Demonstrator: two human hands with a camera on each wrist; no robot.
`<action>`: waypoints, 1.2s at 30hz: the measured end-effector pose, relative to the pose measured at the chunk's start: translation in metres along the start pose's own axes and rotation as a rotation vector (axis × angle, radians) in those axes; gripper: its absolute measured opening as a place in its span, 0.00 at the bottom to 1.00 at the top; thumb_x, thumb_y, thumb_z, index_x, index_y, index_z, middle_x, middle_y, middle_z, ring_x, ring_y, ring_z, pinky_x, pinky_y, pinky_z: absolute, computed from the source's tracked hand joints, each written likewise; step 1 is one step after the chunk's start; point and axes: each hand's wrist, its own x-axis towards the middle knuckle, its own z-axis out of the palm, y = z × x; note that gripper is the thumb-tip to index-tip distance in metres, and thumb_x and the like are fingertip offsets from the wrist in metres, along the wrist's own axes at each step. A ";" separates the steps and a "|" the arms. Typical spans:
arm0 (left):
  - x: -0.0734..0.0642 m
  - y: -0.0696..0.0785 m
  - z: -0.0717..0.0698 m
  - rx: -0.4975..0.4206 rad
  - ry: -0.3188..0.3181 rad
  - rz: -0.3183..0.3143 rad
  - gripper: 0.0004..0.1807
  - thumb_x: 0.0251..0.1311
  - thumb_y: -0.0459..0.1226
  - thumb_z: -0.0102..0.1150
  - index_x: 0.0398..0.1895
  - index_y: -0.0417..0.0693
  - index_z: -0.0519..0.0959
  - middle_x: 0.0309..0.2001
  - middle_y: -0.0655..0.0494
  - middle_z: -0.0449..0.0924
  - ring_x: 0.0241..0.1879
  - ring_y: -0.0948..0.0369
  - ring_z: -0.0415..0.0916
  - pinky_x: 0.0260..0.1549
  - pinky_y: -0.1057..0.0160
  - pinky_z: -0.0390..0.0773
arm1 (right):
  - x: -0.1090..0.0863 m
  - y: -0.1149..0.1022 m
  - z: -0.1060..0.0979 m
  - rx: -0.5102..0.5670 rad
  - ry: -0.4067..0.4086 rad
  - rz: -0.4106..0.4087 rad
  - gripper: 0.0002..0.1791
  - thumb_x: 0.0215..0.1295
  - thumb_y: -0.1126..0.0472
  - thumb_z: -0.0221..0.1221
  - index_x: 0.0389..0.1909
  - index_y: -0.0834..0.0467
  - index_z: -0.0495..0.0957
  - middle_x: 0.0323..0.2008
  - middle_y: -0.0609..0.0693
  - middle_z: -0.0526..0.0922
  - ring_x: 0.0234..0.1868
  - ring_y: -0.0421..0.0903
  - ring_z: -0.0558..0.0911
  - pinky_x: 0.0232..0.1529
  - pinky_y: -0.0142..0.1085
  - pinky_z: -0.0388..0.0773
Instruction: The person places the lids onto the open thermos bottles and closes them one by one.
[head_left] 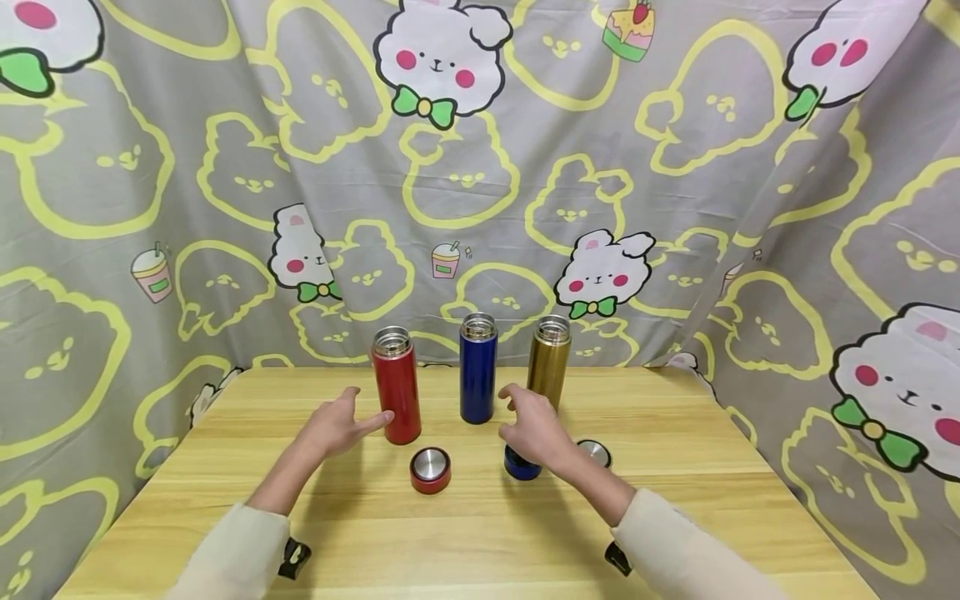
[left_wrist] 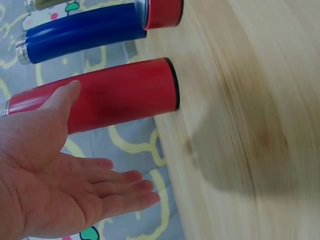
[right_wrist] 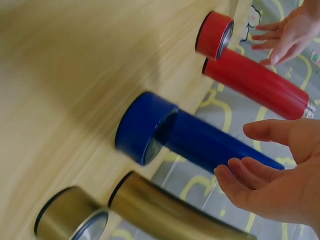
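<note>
Blue flask (head_left: 477, 383) stands upright on wood-grain table (head_left: 465, 542), uncapped. L hand (head_left: 333, 427), left of blue flask, is wide open, nothing gripped, thumb by red flask (head_left: 397, 383); can't tell if touching. R hand (head_left: 534, 429), front-right of blue flask nr blue lid (head_left: 521, 468), is relaxed, fingers slightly bent, holds nothing. Red flask left of blue, gold flask (head_left: 549, 367) right, both uncapped; contents n/v. Red lid (head_left: 431, 471) front-left of blue flask, gold lid (head_left: 596, 452) front-right.

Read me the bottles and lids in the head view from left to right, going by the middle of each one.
Red bottle, red lid, blue bottle, blue lid, gold bottle, gold lid.
</note>
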 end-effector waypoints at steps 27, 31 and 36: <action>-0.010 0.002 0.014 -0.180 -0.050 0.049 0.14 0.66 0.43 0.63 0.38 0.39 0.81 0.30 0.46 0.83 0.28 0.57 0.78 0.27 0.61 0.75 | 0.013 -0.039 0.070 0.150 -0.185 0.021 0.33 0.49 0.59 0.74 0.58 0.65 0.78 0.52 0.64 0.83 0.52 0.59 0.82 0.48 0.49 0.81; -0.011 0.003 0.016 -0.182 -0.054 0.056 0.12 0.66 0.42 0.63 0.37 0.40 0.82 0.29 0.46 0.83 0.28 0.57 0.78 0.27 0.61 0.76 | 0.013 -0.046 0.080 0.151 -0.220 0.041 0.36 0.48 0.57 0.75 0.60 0.64 0.77 0.54 0.63 0.83 0.55 0.59 0.82 0.51 0.48 0.81; -0.009 0.005 0.018 -0.181 -0.049 0.063 0.11 0.66 0.41 0.62 0.36 0.41 0.82 0.29 0.47 0.83 0.28 0.58 0.78 0.26 0.61 0.75 | 0.011 -0.053 0.089 0.127 -0.244 0.042 0.40 0.45 0.55 0.77 0.61 0.64 0.77 0.57 0.62 0.82 0.58 0.59 0.80 0.56 0.49 0.79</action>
